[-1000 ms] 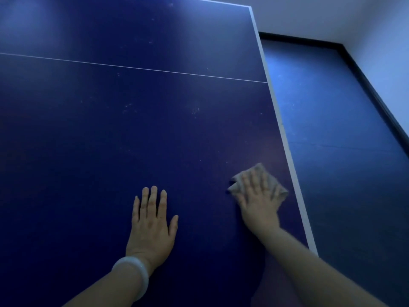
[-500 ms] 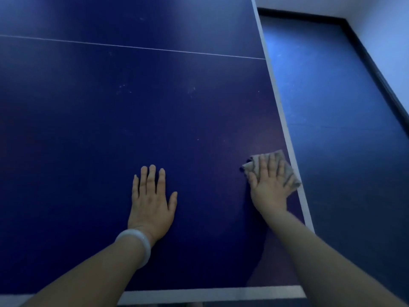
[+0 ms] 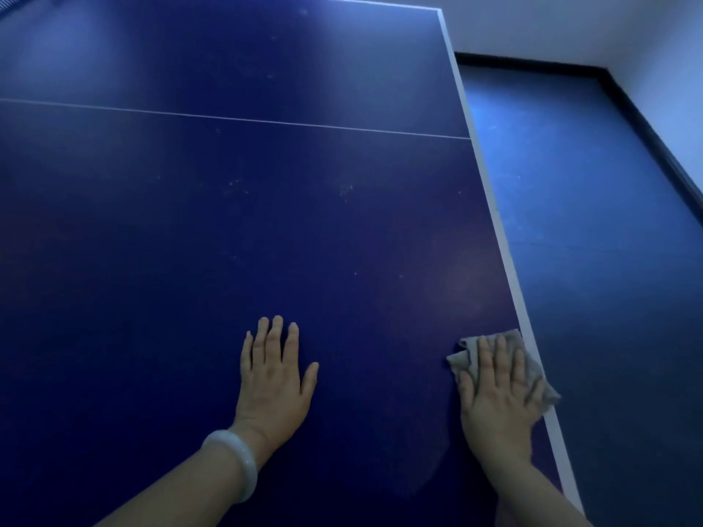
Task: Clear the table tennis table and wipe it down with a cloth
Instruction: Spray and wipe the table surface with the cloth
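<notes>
The dark blue table tennis table (image 3: pixel 228 241) fills most of the view, with a thin white line across it and a white right edge. My right hand (image 3: pixel 494 393) presses flat, fingers straight, on a grey cloth (image 3: pixel 462 359) at the table's right edge; a corner of the cloth hangs over the white border. My left hand (image 3: pixel 275 378) lies flat on the bare table surface, fingers straight, with a pale bangle on the wrist. Faint dusty specks show on the surface further out.
To the right of the table lies blue floor (image 3: pixel 589 260), bounded by a dark skirting board (image 3: pixel 646 123) and white walls (image 3: pixel 532 24). No loose objects show on the table.
My right hand has slid the cloth to the right, from inside the surface to the white edge. The left hand has stayed flat in place; the view has tilted up again.
</notes>
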{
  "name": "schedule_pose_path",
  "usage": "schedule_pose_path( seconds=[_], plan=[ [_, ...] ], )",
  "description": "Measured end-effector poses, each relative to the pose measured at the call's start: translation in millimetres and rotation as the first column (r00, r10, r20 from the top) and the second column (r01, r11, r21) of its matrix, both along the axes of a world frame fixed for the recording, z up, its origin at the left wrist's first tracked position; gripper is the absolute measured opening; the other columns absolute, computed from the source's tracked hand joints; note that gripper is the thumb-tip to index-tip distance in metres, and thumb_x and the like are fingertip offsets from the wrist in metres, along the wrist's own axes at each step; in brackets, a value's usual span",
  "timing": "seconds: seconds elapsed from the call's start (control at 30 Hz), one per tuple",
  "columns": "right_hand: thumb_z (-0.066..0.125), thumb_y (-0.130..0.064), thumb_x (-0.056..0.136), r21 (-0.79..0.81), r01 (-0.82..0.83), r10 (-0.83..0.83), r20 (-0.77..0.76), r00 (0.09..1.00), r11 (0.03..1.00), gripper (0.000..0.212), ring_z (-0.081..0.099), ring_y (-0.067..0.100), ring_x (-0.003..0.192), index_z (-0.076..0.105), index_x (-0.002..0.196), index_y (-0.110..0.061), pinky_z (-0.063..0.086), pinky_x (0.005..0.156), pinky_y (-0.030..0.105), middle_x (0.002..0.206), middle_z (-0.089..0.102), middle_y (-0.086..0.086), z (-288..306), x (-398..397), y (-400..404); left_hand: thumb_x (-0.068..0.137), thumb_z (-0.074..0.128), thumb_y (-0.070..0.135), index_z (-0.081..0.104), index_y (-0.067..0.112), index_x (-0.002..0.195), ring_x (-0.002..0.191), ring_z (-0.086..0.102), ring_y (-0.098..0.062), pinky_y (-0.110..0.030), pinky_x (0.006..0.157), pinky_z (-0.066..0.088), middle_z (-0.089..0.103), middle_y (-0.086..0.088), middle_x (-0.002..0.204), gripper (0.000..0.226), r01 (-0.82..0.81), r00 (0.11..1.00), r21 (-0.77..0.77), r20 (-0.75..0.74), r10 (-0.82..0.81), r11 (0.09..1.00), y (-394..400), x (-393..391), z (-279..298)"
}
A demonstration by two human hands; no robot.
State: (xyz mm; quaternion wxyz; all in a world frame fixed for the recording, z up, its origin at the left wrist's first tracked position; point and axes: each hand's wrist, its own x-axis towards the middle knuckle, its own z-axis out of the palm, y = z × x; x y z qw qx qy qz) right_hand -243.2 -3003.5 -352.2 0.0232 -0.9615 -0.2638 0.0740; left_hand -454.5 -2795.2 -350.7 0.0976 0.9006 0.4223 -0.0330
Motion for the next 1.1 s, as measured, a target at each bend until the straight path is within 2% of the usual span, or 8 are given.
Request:
schedule_pose_path(
  seconds=[0.1, 0.33, 0.53, 0.73, 0.83, 0.97, 1.03, 1.1],
  plan=[
    [-0.005, -0.058, 0.086, 0.027, -0.029, 0.029, -0.020, 0.999, 0.999, 0.075, -0.021, 0.018, 0.147, -0.005, 0.154, -0.027, -0.014, 0.118, 0.050, 0.159, -0.021, -0.003, -3, 2, 34, 0.096, 0.023, 0.050, 0.039, 0.007, 0.143, 0.144, 0.022, -0.030, -0.047, 0.121, 0.014, 0.030, -0.016, 0.151, 0.066, 0.000, 0.994, 0.001, 0.105, 0.000, 1.000, 20, 18, 9],
    [0.004, -0.059, 0.092, 0.037, -0.304, 0.304, -0.008, 0.953, 0.952, 0.068, -0.024, 0.009, 0.146, 0.001, 0.154, -0.032, -0.015, 0.119, 0.046, 0.162, -0.011, -0.009, -8, 36, 64, 0.101, 0.017, 0.049, 0.005, 0.013, 0.155, 0.149, -0.006, -0.027, -0.042, 0.122, -0.003, 0.000, -0.013, 0.162, 0.066, -0.148, 0.984, -0.025, 0.099, 0.150, 0.989, 70, 94, 4],
    [0.003, -0.062, 0.091, 0.070, -0.118, 0.120, -0.022, 0.993, 0.991, 0.066, -0.029, 0.008, 0.143, -0.011, 0.151, -0.037, -0.026, 0.114, 0.041, 0.156, -0.028, -0.015, -11, 93, 89, 0.097, 0.007, 0.049, 0.001, 0.014, 0.154, 0.149, -0.006, -0.027, -0.045, 0.122, -0.003, 0.001, -0.013, 0.162, 0.068, -0.236, 0.971, 0.049, 0.048, 0.234, 0.970, 71, 110, -10],
    [0.018, -0.050, 0.102, 0.010, -0.006, 0.006, -0.095, 0.995, 1.000, 0.062, -0.017, 0.020, 0.149, -0.006, 0.156, -0.031, -0.011, 0.118, 0.053, 0.162, -0.018, -0.004, -7, 155, 169, 0.097, 0.006, 0.045, 0.002, 0.014, 0.155, 0.149, -0.006, -0.027, -0.046, 0.122, -0.003, 0.001, -0.012, 0.162, 0.066, -0.245, 0.969, 0.055, 0.023, 0.244, 0.968, 72, 112, -11],
    [0.019, -0.050, 0.102, 0.068, -0.271, 0.278, -0.126, 0.952, 0.960, 0.061, -0.025, 0.017, 0.146, -0.010, 0.153, -0.034, -0.028, 0.110, 0.045, 0.159, -0.025, -0.008, -5, 149, 207, 0.096, 0.005, 0.044, 0.004, 0.014, 0.155, 0.150, -0.004, -0.028, -0.046, 0.122, -0.003, 0.003, -0.013, 0.162, 0.066, -0.247, 0.969, 0.063, 0.022, 0.246, 0.967, 73, 112, -12],
    [0.018, -0.054, 0.101, 0.115, -0.612, 0.621, -0.074, 0.780, 0.782, 0.058, -0.029, 0.007, 0.144, -0.006, 0.151, -0.038, -0.034, 0.107, 0.029, 0.155, -0.025, -0.018, -10, 145, 203, 0.097, -0.001, 0.043, 0.016, 0.012, 0.154, 0.149, 0.006, -0.029, -0.047, 0.122, 0.004, 0.015, -0.015, 0.160, 0.067, -0.245, 0.970, 0.067, 0.015, 0.244, 0.967, 72, 112, -9],
    [0.012, -0.053, 0.101, 0.109, -0.544, 0.549, -0.016, 0.836, 0.832, 0.056, -0.029, 0.007, 0.143, -0.004, 0.152, -0.035, -0.033, 0.109, 0.030, 0.155, -0.027, -0.013, -13, 172, 193, 0.094, 0.001, 0.043, 0.023, 0.010, 0.152, 0.149, 0.013, -0.031, -0.048, 0.121, 0.009, 0.022, -0.016, 0.158, 0.070, -0.249, 0.968, 0.057, 0.005, 0.249, 0.967, 72, 113, -7],
    [0.017, -0.047, 0.104, 0.107, -0.348, 0.353, -0.025, 0.935, 0.931, 0.056, -0.024, 0.009, 0.146, 0.001, 0.155, -0.032, -0.023, 0.115, 0.038, 0.159, -0.023, -0.008, -12, 206, 197, 0.093, 0.000, 0.043, 0.021, 0.010, 0.153, 0.149, 0.012, -0.031, -0.048, 0.121, 0.010, 0.021, -0.016, 0.158, 0.071, -0.240, 0.970, 0.059, -0.015, 0.241, 0.969, 71, 113, -8]
  ],
)
